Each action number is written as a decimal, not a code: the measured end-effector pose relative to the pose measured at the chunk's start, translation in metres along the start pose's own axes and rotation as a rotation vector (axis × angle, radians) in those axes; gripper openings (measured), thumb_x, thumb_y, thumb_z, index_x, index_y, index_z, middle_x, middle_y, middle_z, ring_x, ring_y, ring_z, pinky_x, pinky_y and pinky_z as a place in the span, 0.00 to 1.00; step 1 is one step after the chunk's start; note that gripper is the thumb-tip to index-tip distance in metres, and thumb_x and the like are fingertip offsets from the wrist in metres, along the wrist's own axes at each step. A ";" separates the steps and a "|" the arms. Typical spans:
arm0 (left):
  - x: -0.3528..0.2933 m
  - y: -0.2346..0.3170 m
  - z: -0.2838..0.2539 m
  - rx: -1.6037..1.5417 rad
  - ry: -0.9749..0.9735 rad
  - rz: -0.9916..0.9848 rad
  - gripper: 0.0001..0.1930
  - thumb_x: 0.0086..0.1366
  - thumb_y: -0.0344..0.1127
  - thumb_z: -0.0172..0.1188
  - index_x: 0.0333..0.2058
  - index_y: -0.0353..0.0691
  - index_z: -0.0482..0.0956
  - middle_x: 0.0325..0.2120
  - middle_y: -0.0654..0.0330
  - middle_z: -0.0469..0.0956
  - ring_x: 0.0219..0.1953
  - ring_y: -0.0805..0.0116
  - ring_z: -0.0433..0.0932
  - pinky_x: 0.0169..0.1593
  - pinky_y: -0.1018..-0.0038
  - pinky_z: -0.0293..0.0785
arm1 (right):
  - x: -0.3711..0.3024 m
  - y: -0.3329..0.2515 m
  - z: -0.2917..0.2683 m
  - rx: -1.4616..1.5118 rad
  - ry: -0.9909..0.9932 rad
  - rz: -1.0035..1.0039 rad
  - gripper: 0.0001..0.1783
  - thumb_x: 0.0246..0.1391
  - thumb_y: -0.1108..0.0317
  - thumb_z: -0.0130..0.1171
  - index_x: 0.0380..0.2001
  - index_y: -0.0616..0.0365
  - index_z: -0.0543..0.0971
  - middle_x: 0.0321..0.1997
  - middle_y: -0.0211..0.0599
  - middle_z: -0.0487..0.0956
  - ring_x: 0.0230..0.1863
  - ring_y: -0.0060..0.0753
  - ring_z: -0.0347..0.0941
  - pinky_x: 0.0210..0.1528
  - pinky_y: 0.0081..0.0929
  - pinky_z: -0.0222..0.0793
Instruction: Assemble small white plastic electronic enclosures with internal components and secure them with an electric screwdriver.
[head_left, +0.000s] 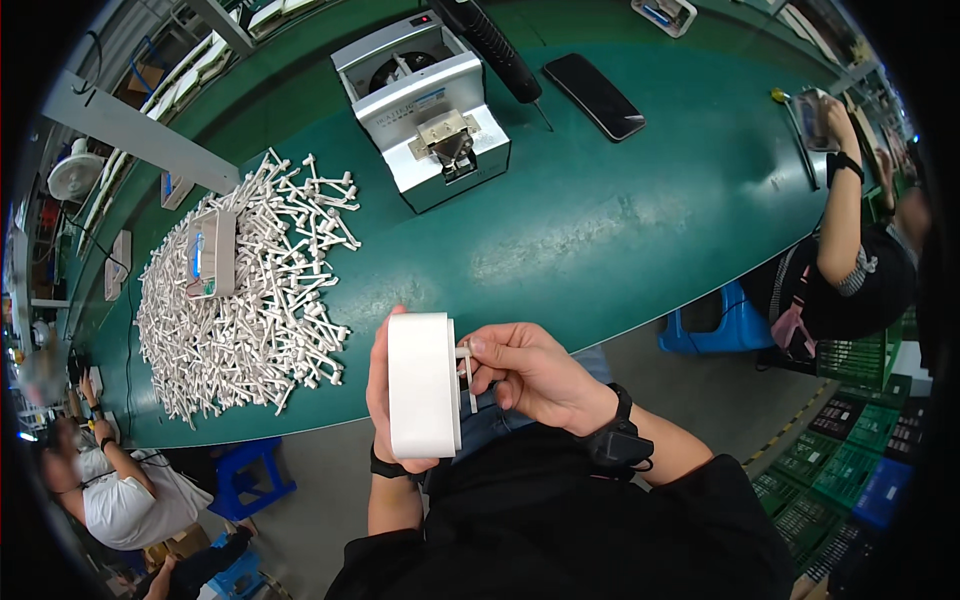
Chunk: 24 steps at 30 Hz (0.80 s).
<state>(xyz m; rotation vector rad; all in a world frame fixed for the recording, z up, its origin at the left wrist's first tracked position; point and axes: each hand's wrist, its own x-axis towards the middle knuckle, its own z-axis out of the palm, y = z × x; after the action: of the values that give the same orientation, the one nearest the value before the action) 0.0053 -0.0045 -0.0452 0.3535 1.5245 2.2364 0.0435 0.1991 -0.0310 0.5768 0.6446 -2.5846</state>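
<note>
A white, rounded-edge plastic housing [420, 385] stands upright in front of my body, over the near edge of the green table. Wrapped around its left side, my left hand [379, 375] is closed on it. My right hand [545, 375] pinches a small white plastic part [470, 382] with a thin stem, between thumb and fingers, right against the housing's right side. I cannot tell whether that part is attached to the housing. A large pile of similar small white plastic parts [275, 310] covers the table's left side.
A grey tray [226, 255] sits within the pile. Behind are a silver screw feeder [430, 125], a black electric screwdriver [495, 55] with its bit pointing down, and a black phone [595, 97]. Other people work at right [845, 220] and left [125, 490], near blue stools [250, 478].
</note>
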 end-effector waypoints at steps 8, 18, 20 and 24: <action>0.005 0.011 0.019 -0.147 0.053 0.047 0.66 0.55 0.71 0.74 0.79 0.37 0.50 0.69 0.52 0.68 0.68 0.56 0.72 0.70 0.60 0.71 | -0.004 0.006 0.007 -0.065 -0.057 -0.017 0.15 0.76 0.61 0.58 0.37 0.62 0.80 0.28 0.34 0.82 0.17 0.20 0.73 0.13 0.18 0.60; 0.028 0.017 -0.001 0.047 -0.027 0.170 0.62 0.52 0.64 0.78 0.76 0.34 0.59 0.68 0.51 0.68 0.69 0.56 0.70 0.72 0.59 0.65 | 0.006 -0.053 0.024 -0.626 0.097 -0.289 0.10 0.71 0.66 0.63 0.37 0.54 0.73 0.24 0.24 0.73 0.15 0.14 0.61 0.16 0.17 0.53; 0.049 0.051 -0.005 0.419 -0.069 0.173 0.60 0.51 0.59 0.79 0.75 0.32 0.60 0.66 0.50 0.71 0.67 0.55 0.71 0.70 0.59 0.66 | 0.021 -0.100 0.040 -0.924 0.220 -0.881 0.06 0.67 0.71 0.65 0.41 0.55 0.76 0.28 0.24 0.75 0.21 0.12 0.65 0.19 0.16 0.56; 0.059 0.075 0.008 1.407 -0.270 0.346 0.57 0.50 0.51 0.80 0.73 0.30 0.61 0.64 0.47 0.73 0.63 0.51 0.73 0.67 0.58 0.68 | 0.026 -0.196 0.022 -1.398 0.583 -1.284 0.13 0.68 0.69 0.63 0.52 0.61 0.80 0.46 0.43 0.81 0.45 0.34 0.79 0.48 0.30 0.78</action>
<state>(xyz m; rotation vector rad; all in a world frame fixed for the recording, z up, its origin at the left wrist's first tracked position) -0.0579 0.0061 0.0265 1.2797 2.7274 0.8116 -0.0780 0.3389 0.0417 0.3777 3.3633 -1.7337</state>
